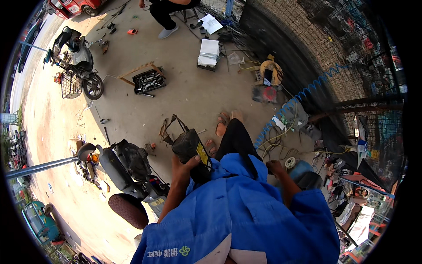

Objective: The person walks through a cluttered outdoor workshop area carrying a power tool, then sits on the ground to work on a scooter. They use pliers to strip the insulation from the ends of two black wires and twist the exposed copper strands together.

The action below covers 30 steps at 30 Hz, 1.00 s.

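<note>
Ahead, toolbox (136, 90) past case (184, 143), scooter (82, 58) left, hose (303, 93) right

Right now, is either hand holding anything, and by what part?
The left hand grips the black box by its near side. Whether the curled right hand holds anything cannot be told.

The black case (185, 143) at eight o'clock is looking matt; the jacket (193, 211) at six is showing creased cloth, matt too.
</note>
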### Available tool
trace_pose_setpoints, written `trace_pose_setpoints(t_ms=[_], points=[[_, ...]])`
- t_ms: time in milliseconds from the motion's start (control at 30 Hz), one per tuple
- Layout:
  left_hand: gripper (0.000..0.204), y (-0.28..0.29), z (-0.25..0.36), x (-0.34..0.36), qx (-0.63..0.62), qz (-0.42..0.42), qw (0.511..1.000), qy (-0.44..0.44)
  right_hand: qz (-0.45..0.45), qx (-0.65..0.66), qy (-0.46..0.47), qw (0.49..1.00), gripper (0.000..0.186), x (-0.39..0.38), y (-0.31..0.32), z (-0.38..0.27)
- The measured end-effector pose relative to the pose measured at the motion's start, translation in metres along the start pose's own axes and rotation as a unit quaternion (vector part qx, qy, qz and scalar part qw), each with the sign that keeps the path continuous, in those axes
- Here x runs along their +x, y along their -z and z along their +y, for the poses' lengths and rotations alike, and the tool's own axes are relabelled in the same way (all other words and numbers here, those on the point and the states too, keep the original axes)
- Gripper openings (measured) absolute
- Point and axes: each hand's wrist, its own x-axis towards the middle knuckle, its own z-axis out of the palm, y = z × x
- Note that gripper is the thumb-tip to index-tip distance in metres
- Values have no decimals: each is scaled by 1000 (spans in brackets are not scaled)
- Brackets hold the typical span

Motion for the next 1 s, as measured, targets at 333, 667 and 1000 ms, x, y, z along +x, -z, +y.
trace_pose_setpoints(t_ms=[333, 667, 1000], points=[[57, -25, 29, -4, -74, -64, 995, 3, 23, -43, -37, 998, 31, -43, -10, 35], [53, -13, 6, 9, 9, -51, 999, 15, 53, 30, 9, 998, 28, -18, -1, -7], [54, -38, 33, 13, -65, -48, 997, 9, 15, -28, -32, 999, 28, 2, 12, -18]])
